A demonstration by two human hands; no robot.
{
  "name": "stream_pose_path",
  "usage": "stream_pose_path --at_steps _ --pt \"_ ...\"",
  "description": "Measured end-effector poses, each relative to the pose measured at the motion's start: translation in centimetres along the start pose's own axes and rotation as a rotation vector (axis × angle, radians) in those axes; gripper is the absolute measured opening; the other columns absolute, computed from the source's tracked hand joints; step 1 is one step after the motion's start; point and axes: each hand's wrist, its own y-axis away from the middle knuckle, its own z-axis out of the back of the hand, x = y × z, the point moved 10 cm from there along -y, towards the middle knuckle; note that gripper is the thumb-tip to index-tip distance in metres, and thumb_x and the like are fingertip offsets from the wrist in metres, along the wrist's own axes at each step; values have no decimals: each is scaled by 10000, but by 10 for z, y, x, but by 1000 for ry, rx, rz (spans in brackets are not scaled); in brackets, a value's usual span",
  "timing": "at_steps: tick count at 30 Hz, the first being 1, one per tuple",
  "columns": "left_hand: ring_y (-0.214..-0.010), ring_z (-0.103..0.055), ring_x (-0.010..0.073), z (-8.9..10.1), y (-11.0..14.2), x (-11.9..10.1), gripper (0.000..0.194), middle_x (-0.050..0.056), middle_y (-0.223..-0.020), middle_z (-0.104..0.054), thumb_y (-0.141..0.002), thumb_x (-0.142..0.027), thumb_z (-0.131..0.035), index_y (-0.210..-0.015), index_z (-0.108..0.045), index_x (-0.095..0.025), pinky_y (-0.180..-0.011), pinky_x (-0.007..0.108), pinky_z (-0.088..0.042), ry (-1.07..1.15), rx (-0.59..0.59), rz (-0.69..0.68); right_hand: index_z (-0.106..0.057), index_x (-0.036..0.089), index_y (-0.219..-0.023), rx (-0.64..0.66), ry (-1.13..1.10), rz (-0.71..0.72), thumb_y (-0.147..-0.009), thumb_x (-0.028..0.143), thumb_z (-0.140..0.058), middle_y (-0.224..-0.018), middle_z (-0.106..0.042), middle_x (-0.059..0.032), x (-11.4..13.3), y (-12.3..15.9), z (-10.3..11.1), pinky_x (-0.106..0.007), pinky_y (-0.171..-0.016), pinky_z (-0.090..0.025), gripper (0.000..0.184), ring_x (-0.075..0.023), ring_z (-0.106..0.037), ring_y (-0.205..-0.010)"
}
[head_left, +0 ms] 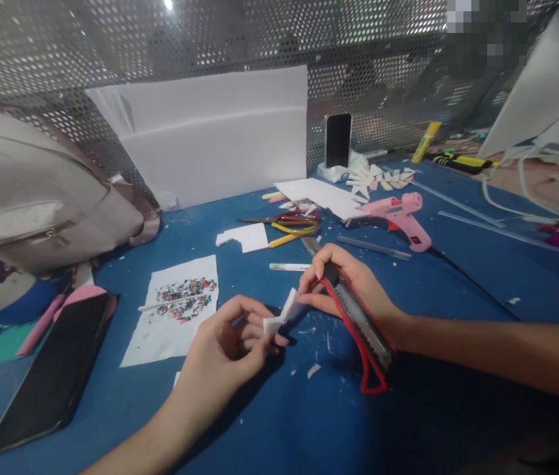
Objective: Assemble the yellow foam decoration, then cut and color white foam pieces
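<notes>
No text, brand or number could be read; a small blue mark showed on the packet [333, 173] under the phone, too small to make out; the pink glue gun [398, 214] bore a small dark patch with a red spot on its handle, with no legible lettering; the pixelated patch [487, 26] at the upper right hid whatever lay behind it.
</notes>
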Motion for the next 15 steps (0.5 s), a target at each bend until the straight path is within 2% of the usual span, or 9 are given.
stream_pose_path --at_steps 4,9,12,15 --pt "-830 -646 135 13 1 -15 29 32 -883 -642 -867 -174 -622 -884 -608 -193 -754 243 -516 -150 -75 -123 -431 207 -859 34 -19 -19 -761 137 -761 -802 -669 20 1 1 -3 -255 -663 -535 351 -112 -649 -713" --pt "-981 -581 156 26 3 -34 106 47 -1011 -581 -859 -116 -582 -832 -632 -206 -816 248 -490 -352 -160 -291 -428 200 -829 107 42 56 -738 104 -759 -811 -669 13 9 5 -10 -264 -659 -526 356 -121 -647 -726" --pt "-1000 -580 163 25 6 -44 139 51 -1022 -581 -873 -110 -543 -855 -631 -216 -814 256 -498 -471 -158 -373 -443 198 -843 116 95 106 -744 98 -747 -828 -666 6 12 5 -11 -264 -656 -510 335 -124 -635 -735" --pt "-983 -601 147 20 13 -50 181 32 -1032 -600 -874 -96 -545 -915 -640 -245 -839 245 -499 -611 -112 -449 -442 203 -870 97 69 91 -763 105 -730 -827 -651 15 11 3 -8 -256 -672 -504 323 -109 -617 -725"
